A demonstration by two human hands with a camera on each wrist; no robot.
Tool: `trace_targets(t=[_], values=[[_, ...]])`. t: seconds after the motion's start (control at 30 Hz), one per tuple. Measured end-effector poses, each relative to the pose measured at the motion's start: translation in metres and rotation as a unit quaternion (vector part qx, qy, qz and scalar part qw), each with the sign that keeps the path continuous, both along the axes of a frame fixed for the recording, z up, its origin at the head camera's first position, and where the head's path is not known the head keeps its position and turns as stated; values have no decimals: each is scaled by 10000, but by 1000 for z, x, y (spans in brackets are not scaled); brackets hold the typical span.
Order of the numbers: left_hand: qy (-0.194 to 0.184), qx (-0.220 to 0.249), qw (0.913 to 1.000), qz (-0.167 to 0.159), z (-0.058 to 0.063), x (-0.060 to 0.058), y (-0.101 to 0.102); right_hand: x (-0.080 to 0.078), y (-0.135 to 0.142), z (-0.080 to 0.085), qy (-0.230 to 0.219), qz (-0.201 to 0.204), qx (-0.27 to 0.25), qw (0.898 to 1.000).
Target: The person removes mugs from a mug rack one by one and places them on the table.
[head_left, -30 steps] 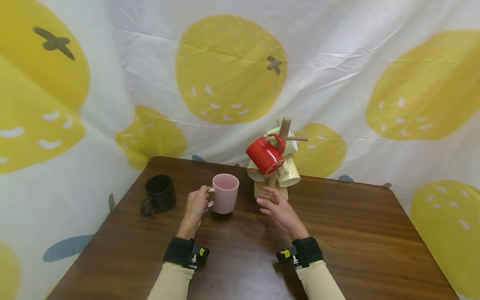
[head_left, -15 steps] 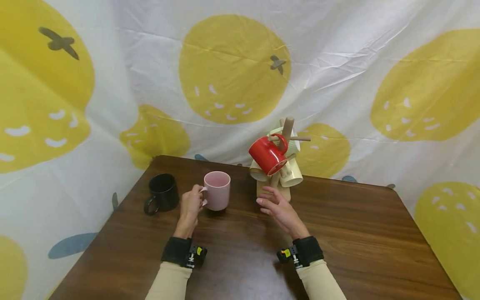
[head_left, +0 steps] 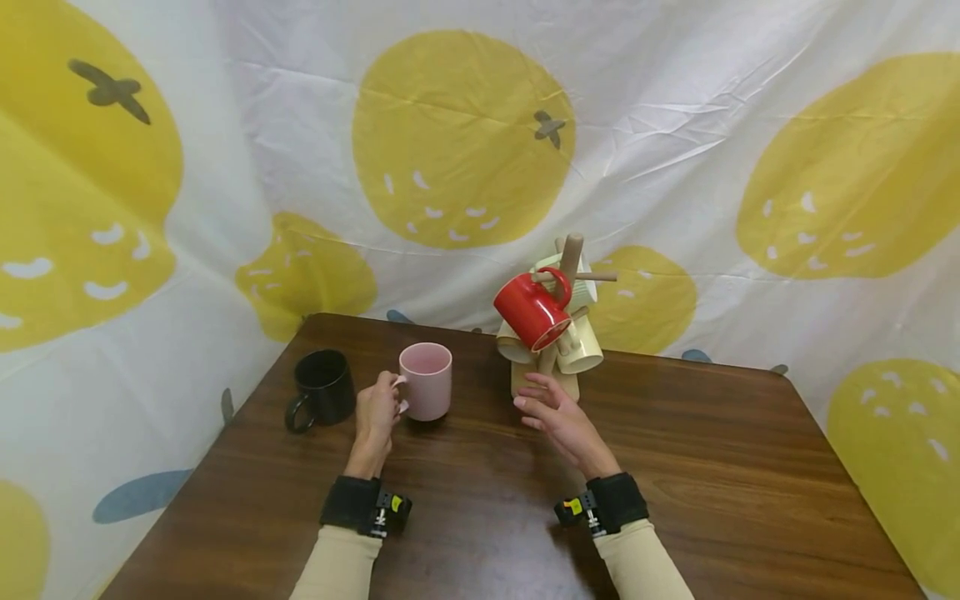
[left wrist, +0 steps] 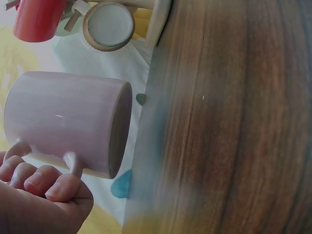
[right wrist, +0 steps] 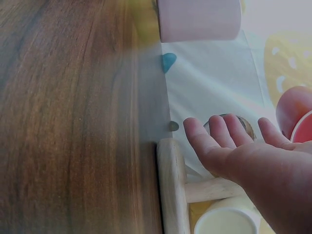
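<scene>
My left hand [head_left: 377, 414] grips the handle of a pink mug [head_left: 426, 385], fingers curled through it. The mug is upright. In the left wrist view its base shows a little above the tabletop. To the left of that hand stands a black mug [head_left: 324, 385], its handle toward me. My right hand [head_left: 561, 423] hovers with loosely bent fingers in front of a wooden mug tree [head_left: 573, 250] and holds nothing. On the tree hang a red mug [head_left: 528, 310], a cream mug [head_left: 581, 348], a pale green mug [head_left: 585, 292] and another light mug [head_left: 512, 343], partly hidden.
A dark brown wooden table [head_left: 480, 517] lies under everything. Behind it and to the left hangs a white cloth [head_left: 645, 183] with large yellow lemons. One peg [head_left: 600, 277] of the tree sticks out to the right.
My left hand has carried the pink mug leftward, away from the mug tree and closer to the black mug. The right hand has stayed in place.
</scene>
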State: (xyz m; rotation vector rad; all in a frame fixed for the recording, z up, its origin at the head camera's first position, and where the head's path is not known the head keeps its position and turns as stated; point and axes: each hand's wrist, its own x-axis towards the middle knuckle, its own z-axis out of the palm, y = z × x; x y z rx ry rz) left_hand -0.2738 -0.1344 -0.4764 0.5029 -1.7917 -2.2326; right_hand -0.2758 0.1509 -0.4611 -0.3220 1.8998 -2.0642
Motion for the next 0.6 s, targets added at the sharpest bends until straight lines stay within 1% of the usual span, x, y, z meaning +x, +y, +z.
trace_targets(t=[0.37,0.6], values=[[-48,51,9999,134,-2,-1,-2,-1,1,-1,25,-11,-75,10000],[-94,-8,9999,136,-2,-2,-1,0,2,0,29,11,-39,10000]])
